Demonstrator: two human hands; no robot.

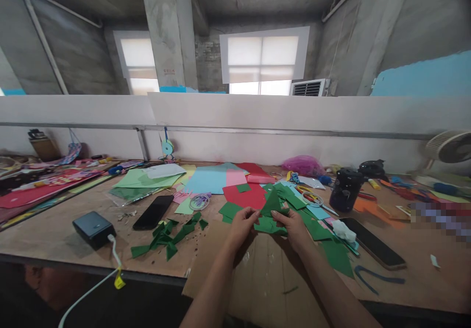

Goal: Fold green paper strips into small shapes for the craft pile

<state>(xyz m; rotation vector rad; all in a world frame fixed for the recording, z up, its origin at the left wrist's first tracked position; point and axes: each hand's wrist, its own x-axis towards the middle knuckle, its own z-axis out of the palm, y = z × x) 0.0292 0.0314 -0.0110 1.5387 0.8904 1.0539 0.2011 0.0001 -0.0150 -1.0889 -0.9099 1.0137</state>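
Green folded paper triangle (273,204) stands apex-up between both hands, pinched at its lower corners by left hand (241,224) and right hand (293,225), above loose green paper scraps (270,226) on the table (66,242).

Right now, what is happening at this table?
A person's left hand and right hand together hold a green paper piece above a cardboard sheet. More green cut pieces lie to the left, beside a black phone. Coloured paper sheets are spread behind on the wooden table.
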